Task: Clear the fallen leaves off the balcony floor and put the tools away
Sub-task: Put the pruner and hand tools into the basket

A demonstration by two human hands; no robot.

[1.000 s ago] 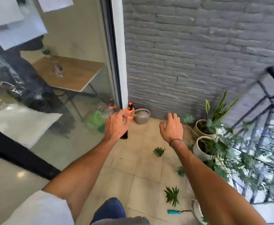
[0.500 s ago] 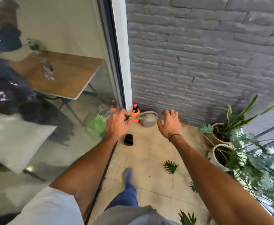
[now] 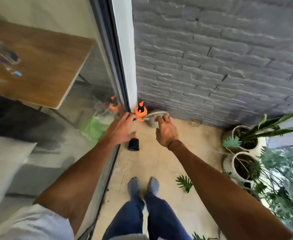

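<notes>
Two hands reach toward the corner at twelve o'clock: left hand spread, holding nothing; right hand likewise, fingers splayed. One thin green fallen leaf lies at four o'clock—probably light, floppy; pinch its stem.

Bare tiled floor lies between glass door and potted plants.
</notes>
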